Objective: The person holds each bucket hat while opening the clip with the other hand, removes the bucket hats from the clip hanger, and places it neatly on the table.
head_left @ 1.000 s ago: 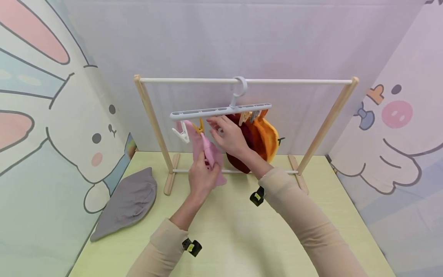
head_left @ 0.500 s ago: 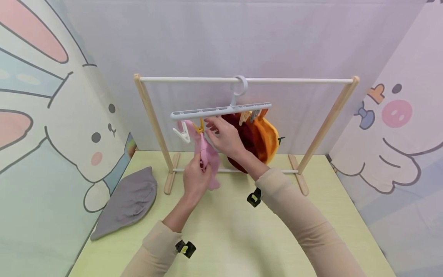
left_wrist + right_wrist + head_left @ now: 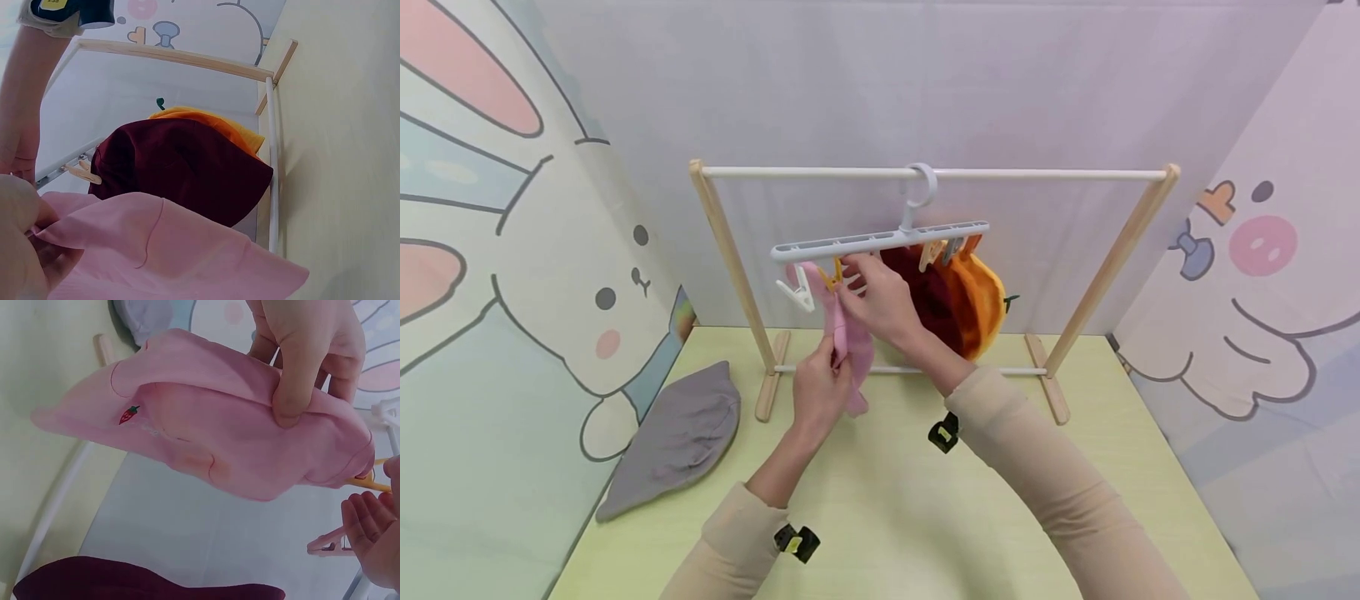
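A pink bucket hat with a small embroidered strawberry hangs by its upper end from a yellow clip under the grey hanger. My left hand pinches the hat's edge between thumb and fingers, thumb on the cloth in the right wrist view. Up by the yellow clip is my right hand, thumb and fingers parted around the clip's handle end. A white clip dangles left of the hat, and a pale pink clip shows beside the right hand's fingers.
On the hanger's right side hang a maroon hat and an orange hat with a green stem. The rack's white rod carries the hanger. A grey hat lies on the table at left.
My left hand has shifted a little left, drawing the lower part of the pink hat with it. The right hand has moved slightly left, closer to the yellow clip.
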{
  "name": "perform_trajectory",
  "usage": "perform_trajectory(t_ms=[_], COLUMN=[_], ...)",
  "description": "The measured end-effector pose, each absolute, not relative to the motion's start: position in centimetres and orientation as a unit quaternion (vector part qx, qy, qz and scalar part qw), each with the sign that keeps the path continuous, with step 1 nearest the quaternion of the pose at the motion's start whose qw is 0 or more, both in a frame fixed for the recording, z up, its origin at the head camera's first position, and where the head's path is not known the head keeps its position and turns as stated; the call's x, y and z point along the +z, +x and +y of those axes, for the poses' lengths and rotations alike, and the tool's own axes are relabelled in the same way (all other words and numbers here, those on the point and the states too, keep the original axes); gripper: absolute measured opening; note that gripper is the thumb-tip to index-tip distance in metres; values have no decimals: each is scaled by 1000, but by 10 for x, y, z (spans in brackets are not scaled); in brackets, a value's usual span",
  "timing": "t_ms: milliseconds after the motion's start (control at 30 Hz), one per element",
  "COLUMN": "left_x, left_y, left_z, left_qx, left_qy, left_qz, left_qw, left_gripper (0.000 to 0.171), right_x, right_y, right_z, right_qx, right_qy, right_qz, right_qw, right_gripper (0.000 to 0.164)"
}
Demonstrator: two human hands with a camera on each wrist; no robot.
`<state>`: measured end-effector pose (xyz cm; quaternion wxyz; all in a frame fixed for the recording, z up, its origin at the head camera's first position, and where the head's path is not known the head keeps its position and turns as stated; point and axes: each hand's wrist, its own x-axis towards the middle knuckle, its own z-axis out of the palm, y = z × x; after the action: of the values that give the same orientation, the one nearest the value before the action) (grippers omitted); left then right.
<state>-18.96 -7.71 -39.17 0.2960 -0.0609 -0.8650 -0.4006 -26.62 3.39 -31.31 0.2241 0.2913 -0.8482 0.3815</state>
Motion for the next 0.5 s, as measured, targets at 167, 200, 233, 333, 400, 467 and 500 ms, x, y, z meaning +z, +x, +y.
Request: perform_trajectory(t_ms=[167,200,233,333,400,467,500], left_x=[-392,-392,-392,-393,-394,-394,-395], left_y=[-189,-189,-190,-190,-190,-190,-190], left_z=[-78,-78,-78,-79,-80,-80,-80], left_qx=[-399,-400,-401,-400,-401,-401,-399], left_qy=[-77,-80,-84,-93,-100,-107,-110], left_qz=[-862,-861,-860,-859,-858,-856,-856], left_qw=[303,305,305,304,306,309,310], left_gripper=[10,11,12,15,17,18,18], right_x=[-312,-312,-312,-312,-312,-312,-312], right_y=[-262,-262,-262,-262,-262,-261,-261], right_z=[29,29,29,28,28,28,28], right_qx=[392,392,392,388,384,381,379], right_qy=[264,262,260,254,249,243,239], right_qz=[-855,-856,-856,-859,-863,-867,-869], right_qw=[214,214,214,214,212,210,209], right_gripper=[31,31,31,31,31,31,30])
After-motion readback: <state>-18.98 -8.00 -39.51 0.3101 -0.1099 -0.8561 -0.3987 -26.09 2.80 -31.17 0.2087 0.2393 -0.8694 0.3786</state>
